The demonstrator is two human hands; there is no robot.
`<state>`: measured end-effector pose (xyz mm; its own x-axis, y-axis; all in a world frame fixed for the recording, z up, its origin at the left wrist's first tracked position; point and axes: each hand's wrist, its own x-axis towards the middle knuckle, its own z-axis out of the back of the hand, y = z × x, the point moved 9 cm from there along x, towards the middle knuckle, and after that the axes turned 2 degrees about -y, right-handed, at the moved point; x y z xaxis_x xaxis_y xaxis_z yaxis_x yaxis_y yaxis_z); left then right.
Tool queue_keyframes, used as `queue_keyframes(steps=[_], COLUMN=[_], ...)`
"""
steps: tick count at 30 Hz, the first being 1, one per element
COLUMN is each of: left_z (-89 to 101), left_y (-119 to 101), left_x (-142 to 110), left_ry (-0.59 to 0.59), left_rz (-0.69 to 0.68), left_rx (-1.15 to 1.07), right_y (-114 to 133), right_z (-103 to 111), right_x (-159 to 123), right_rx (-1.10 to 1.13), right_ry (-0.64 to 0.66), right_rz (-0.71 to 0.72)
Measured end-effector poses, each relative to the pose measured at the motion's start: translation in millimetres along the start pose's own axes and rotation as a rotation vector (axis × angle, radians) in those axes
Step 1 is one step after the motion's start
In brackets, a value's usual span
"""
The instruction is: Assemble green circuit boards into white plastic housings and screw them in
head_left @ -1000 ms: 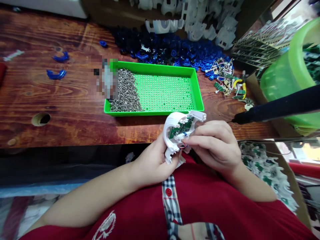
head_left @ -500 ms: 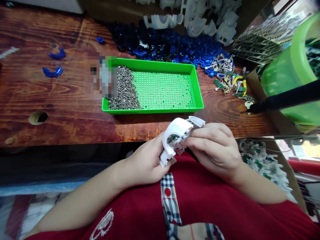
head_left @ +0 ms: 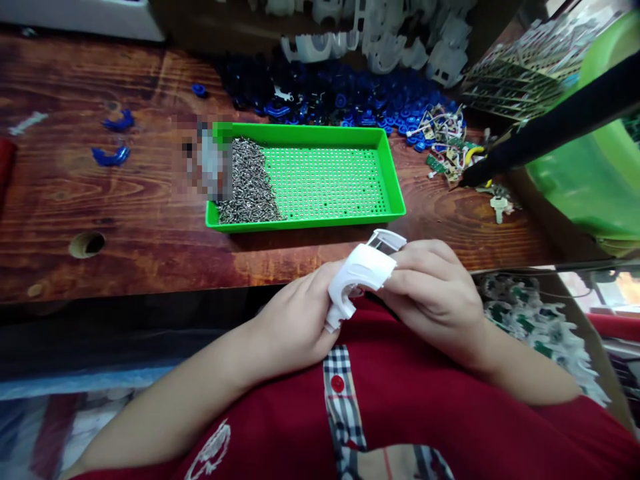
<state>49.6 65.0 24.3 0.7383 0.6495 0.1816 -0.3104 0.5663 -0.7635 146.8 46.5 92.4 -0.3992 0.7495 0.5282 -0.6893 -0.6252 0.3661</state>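
Both hands hold a white curved plastic housing (head_left: 364, 268) just in front of the table's near edge, above my red shirt. My left hand (head_left: 296, 320) grips its lower end from below with curled fingers. My right hand (head_left: 434, 293) closes over its right side, fingers pressed against the part. The housing's outer shell faces the camera, and its inside is hidden. Beyond it on the wooden table (head_left: 125, 220) lies a green perforated tray (head_left: 390, 173) with a heap of small metal screws (head_left: 247, 183) at its left end.
Blue plastic parts (head_left: 345, 100) and white housings (head_left: 380, 40) are piled at the back. Small circuit boards with wires (head_left: 450, 150) lie right of the tray. A black tool shaft (head_left: 545, 127) hangs over a green tub (head_left: 595, 167) at the right. A hole (head_left: 86, 244) is in the table.
The housing has been turned over in my hands, so its green board and wires no longer show. The black tool shaft has swung upward at the right.
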Motion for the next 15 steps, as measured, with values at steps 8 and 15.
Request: queue_keyframes(steps=[8, 15], left_z=[-0.2, -36.2], left_y=[0.4, -7.2], left_x=[6.4, 28.7], left_ry=[-0.032, 0.206], left_rz=[0.054, 0.054], left_rx=[0.028, 0.107], right_y=[-37.9, -45.6], right_z=[20.3, -6.4], right_x=[-15.8, -21.7], right_rx=[0.260, 0.295], right_ry=[-0.171, 0.041], right_rz=[-0.292, -0.478])
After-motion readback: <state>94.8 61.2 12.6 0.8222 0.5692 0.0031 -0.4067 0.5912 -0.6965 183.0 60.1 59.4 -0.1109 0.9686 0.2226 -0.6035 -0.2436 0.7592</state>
